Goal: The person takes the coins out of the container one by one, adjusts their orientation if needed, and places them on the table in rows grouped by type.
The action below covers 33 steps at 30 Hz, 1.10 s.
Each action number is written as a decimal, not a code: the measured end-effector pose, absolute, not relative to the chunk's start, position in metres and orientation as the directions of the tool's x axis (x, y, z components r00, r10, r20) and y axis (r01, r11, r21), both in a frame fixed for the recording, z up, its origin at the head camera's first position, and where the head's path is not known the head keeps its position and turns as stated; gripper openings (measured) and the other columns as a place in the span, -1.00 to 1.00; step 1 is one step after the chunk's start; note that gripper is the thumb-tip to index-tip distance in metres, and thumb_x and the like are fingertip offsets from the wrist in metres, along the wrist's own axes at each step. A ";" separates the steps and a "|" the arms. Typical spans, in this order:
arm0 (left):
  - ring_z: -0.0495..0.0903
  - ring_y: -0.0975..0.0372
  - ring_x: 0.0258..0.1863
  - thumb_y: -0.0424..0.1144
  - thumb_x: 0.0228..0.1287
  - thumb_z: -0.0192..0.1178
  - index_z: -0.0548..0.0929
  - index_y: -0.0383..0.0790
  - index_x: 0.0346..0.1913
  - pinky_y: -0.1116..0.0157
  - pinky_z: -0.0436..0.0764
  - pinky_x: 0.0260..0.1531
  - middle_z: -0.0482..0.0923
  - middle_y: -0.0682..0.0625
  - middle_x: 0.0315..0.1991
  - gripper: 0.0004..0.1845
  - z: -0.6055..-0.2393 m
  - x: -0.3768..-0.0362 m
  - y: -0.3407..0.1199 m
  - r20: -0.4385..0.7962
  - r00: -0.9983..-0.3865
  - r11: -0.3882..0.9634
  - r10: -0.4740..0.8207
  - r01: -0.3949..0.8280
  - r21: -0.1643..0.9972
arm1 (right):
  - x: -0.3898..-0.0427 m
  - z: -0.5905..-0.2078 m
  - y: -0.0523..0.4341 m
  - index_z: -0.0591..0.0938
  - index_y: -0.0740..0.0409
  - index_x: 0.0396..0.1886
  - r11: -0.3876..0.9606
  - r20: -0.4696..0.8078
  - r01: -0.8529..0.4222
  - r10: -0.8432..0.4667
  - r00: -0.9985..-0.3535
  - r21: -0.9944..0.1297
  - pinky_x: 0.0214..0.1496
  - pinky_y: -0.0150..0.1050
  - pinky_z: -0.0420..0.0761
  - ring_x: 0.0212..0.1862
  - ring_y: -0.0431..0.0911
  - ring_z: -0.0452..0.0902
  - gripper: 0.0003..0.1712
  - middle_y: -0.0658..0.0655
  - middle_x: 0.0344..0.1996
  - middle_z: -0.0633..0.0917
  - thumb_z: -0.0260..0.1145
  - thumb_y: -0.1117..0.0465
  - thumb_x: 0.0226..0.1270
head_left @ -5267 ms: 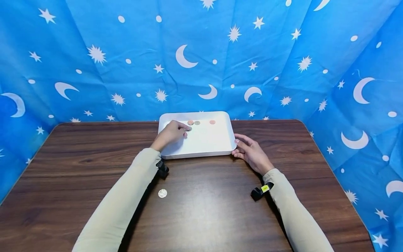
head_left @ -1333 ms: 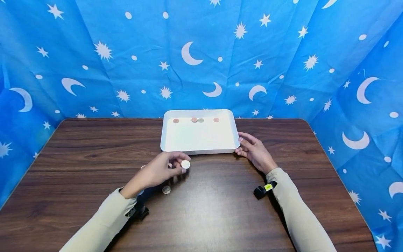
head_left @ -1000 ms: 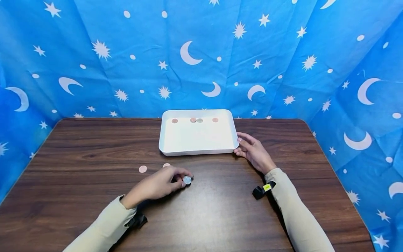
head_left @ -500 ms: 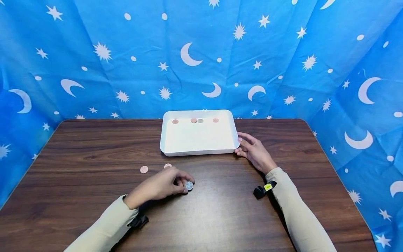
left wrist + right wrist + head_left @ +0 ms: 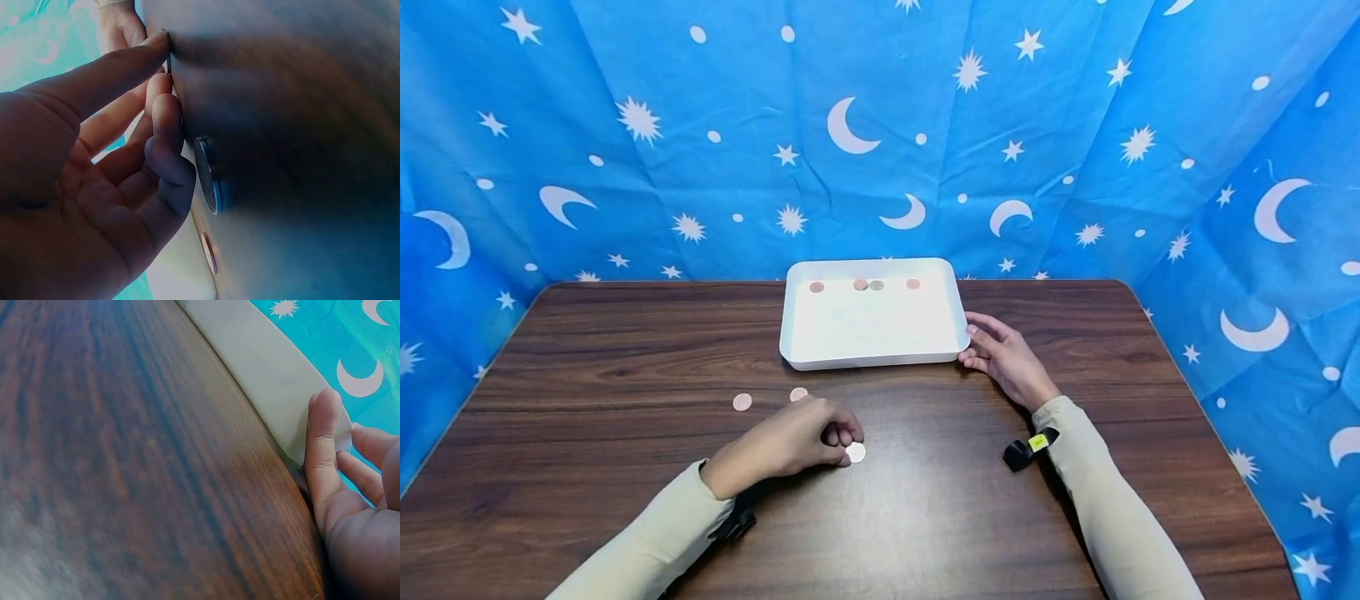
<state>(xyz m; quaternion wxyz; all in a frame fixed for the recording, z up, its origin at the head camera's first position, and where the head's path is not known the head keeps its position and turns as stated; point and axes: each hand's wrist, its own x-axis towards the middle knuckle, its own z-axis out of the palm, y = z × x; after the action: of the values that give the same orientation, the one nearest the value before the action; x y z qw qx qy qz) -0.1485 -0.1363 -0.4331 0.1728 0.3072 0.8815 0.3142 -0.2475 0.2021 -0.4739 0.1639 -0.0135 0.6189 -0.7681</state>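
**Silver coin brought down to the counter**

Your tray (image 5: 955, 310) stayed put at the far middle of the counter (image 5: 587, 350), and your right hand (image 5: 1006, 360) kept resting against its right wall, fingers relaxed and holding nothing. Your left hand (image 5: 790, 442) made the real change: a second earlier it carried the silver coin (image 5: 855, 452) up near the tray's front edge, and now it had come back toward you and lowered it to the wood. I judged the coin as good as set down, joining the two copper coins (image 5: 742, 402) just left of your hand, while four coins (image 5: 861, 284) remained along the tray's far wall.

Your curled fingers (image 5: 164, 134) touched the coin's edge in the wrist view, but whether they pinched it or had let go, I could not tell. A silver coin seen earlier on the counter was out of sight, perhaps under your hand. The right wrist view showed only one tray corner.
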 end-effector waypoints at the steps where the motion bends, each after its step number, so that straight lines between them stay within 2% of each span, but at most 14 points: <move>1: 0.52 0.45 -0.38 -0.45 0.16 0.53 0.79 -0.14 -0.22 0.44 0.57 -0.30 0.55 0.24 -0.43 -0.81 -0.433 -0.148 -0.136 -0.117 -0.754 0.618 0.646 0.428 0.659 | -0.247 -0.474 0.202 0.31 0.22 0.61 -0.179 -0.182 0.234 -0.268 -0.946 -0.956 -0.11 -0.33 0.72 -0.27 -0.15 0.70 -0.43 0.27 0.02 0.58 0.08 0.20 0.74; 8: 0.49 0.48 -0.41 -0.46 0.23 0.46 0.80 -0.17 -0.22 0.44 0.57 -0.33 0.54 0.24 -0.45 -0.86 -0.433 -0.150 -0.134 -0.121 -0.746 0.614 0.655 0.432 0.660 | -0.246 -0.472 0.202 0.30 0.21 0.62 -0.167 -0.189 0.239 -0.269 -0.944 -0.957 -0.10 -0.34 0.72 -0.26 -0.16 0.70 -0.42 0.25 0.03 0.57 0.08 0.19 0.74; 13: 0.51 0.45 -0.40 -0.51 0.27 0.40 0.79 -0.18 -0.19 0.43 0.55 -0.31 0.56 0.23 -0.44 -0.83 -0.434 -0.151 -0.135 -0.131 -0.740 0.605 0.659 0.419 0.677 | -0.246 -0.471 0.201 0.30 0.20 0.62 -0.178 -0.191 0.244 -0.268 -0.944 -0.953 -0.11 -0.35 0.72 -0.27 -0.16 0.69 -0.43 0.25 0.02 0.57 0.08 0.19 0.74; 25: 0.51 0.46 -0.39 -0.51 0.24 0.42 0.78 -0.18 -0.20 0.44 0.57 -0.31 0.57 0.21 -0.42 -0.82 -0.434 -0.154 -0.135 -0.136 -0.727 0.585 0.673 0.410 0.700 | -0.245 -0.472 0.202 0.29 0.20 0.62 -0.169 -0.198 0.247 -0.263 -0.944 -0.954 -0.11 -0.35 0.72 -0.26 -0.16 0.70 -0.43 0.26 0.06 0.56 0.07 0.19 0.74; 29: 0.53 0.45 -0.44 -0.45 0.35 0.36 0.80 -0.20 -0.16 0.42 0.58 -0.33 0.63 0.20 -0.42 -0.88 -0.429 -0.158 -0.139 -0.118 -0.729 0.569 0.675 0.412 0.711 | -0.245 -0.473 0.202 0.29 0.19 0.63 -0.167 -0.195 0.245 -0.267 -0.944 -0.955 -0.10 -0.35 0.72 -0.25 -0.16 0.70 -0.42 0.25 0.05 0.57 0.07 0.19 0.74; 33: 0.54 0.39 -0.46 -0.34 0.49 0.28 0.82 -0.22 -0.09 0.36 0.57 -0.34 0.73 0.14 -0.33 -0.88 -0.413 -0.167 -0.146 -0.074 -0.765 0.572 0.639 0.409 0.711 | -0.245 -0.473 0.201 0.29 0.18 0.63 -0.164 -0.194 0.243 -0.269 -0.943 -0.956 -0.10 -0.34 0.72 -0.25 -0.16 0.70 -0.42 0.24 0.03 0.58 0.07 0.19 0.74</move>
<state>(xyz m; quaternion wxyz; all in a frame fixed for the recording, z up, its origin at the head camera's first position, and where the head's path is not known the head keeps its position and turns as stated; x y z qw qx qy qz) -0.1667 -0.1458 -0.4133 0.1640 0.3007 0.8714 0.3513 -0.2449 0.2011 -0.4730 0.1678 -0.0104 0.6243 -0.7628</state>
